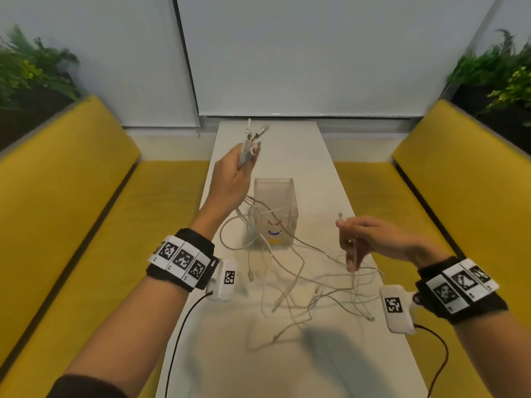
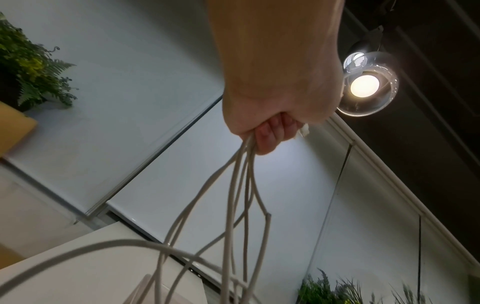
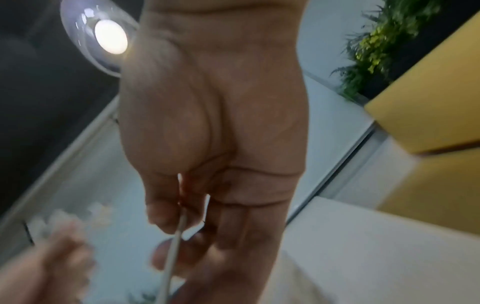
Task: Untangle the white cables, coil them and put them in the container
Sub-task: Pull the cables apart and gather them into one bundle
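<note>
A tangle of thin white cables (image 1: 298,280) sprawls over the white table (image 1: 287,363). My left hand (image 1: 244,162) is raised over the table's far left and grips a bundle of cable ends, whose connectors (image 1: 254,133) stick up above the fist. In the left wrist view the gripped cables (image 2: 239,197) hang down from the curled fingers (image 2: 270,133). My right hand (image 1: 349,242), lower on the right, pinches a single white cable (image 3: 176,240) with its plug tip (image 1: 340,216) poking up. A clear plastic container (image 1: 274,211) stands between the hands, with cables draped across it.
Yellow benches (image 1: 71,202) flank the narrow table on both sides. Plants (image 1: 26,64) sit behind each bench back. A white blind (image 1: 316,53) closes off the far end. Black wires (image 1: 184,323) run from my wrist devices along the table's near edges.
</note>
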The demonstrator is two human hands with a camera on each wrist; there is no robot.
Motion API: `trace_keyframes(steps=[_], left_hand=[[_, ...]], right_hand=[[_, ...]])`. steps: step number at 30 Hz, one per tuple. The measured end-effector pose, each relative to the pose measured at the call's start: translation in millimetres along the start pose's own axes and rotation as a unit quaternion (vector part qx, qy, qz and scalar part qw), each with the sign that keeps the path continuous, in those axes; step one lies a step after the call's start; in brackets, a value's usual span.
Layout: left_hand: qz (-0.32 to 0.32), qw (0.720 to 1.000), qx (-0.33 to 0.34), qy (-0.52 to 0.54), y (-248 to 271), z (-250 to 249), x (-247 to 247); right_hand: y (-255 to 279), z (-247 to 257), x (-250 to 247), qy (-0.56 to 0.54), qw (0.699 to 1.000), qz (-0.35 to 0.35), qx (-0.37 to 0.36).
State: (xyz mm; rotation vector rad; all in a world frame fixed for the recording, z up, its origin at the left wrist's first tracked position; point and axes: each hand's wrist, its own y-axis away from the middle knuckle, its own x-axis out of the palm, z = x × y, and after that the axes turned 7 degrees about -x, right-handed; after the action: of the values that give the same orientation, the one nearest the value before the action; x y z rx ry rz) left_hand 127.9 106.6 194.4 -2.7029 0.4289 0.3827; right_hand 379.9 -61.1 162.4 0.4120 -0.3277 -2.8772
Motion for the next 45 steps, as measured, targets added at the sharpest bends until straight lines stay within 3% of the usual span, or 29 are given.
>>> trace_keyframes(steps=[4, 9, 14, 18, 19, 21, 24, 26, 28, 31, 33, 35, 38, 41, 43, 45], left_hand=[[-0.084, 0.996, 0.009, 0.008, -8.4, 0.8, -12.8], [-0.159, 0.987, 0.002, 0.032, -19.5, 5.0, -31.2], [-0.169, 0.984, 0.003, 0.050, -21.3, 5.6, -31.8], [-0.146, 0.988, 0.011, 0.043, -21.0, 9.4, -25.8], [-0.144, 0.989, 0.012, 0.040, -20.8, 10.6, -24.7], [-0.141, 0.989, 0.013, 0.034, -20.0, 11.2, -22.9], [-0.127, 0.991, 0.009, 0.032, -18.7, 9.2, -16.7], [-0.120, 0.992, 0.011, 0.025, -17.9, 8.0, -12.2], [-0.117, 0.993, 0.017, 0.019, -17.1, 7.9, -8.4], [-0.120, 0.993, 0.021, 0.009, -17.0, 8.1, -7.7], [-0.120, 0.992, 0.025, 0.007, -16.4, 7.0, -10.3], [-0.111, 0.993, 0.026, 0.006, -15.9, 7.8, -13.1], [-0.085, 0.996, 0.019, 0.003, -13.8, 13.5, -12.3], [-0.031, 0.999, -0.004, 0.012, -8.7, 18.8, -6.0], [0.011, 0.999, -0.030, 0.023, -3.4, 17.8, 0.7], [0.045, 0.995, -0.060, 0.061, 2.2, 14.9, 10.3]], right_hand=[[-0.2, -56.5, -7.4, 0.131, 0.984, 0.016, 0.118], [12.1, -122.7, -8.9, 0.285, 0.928, 0.052, 0.236], [9.8, -148.9, 5.7, 0.193, 0.937, 0.093, 0.275], [6.3, -134.8, 22.7, 0.023, 0.937, 0.149, 0.314], [3.4, -129.7, 25.8, 0.025, 0.937, 0.154, 0.313], [-6.7, -121.1, 33.2, 0.146, 0.947, 0.114, 0.263], [-29.8, -118.2, 55.0, 0.349, 0.935, 0.011, 0.058], [-49.8, -128.5, 81.9, 0.399, 0.916, 0.046, -0.012], [-65.3, -147.7, 112.7, 0.454, 0.885, 0.104, 0.002], [-70.6, -175.8, 151.2, 0.566, 0.810, 0.144, 0.057], [-67.4, -185.8, 165.8, 0.595, 0.786, 0.153, 0.067], [-63.7, -183.3, 166.9, 0.573, 0.800, 0.164, 0.067], [-62.5, -153.7, 151.8, 0.405, 0.904, 0.132, 0.040], [-60.9, -86.7, 117.7, 0.241, 0.967, 0.065, -0.054], [-56.5, -31.2, 87.5, 0.121, 0.987, 0.012, -0.108], [-47.3, 25.0, 60.1, 0.027, 0.982, -0.050, -0.183]])
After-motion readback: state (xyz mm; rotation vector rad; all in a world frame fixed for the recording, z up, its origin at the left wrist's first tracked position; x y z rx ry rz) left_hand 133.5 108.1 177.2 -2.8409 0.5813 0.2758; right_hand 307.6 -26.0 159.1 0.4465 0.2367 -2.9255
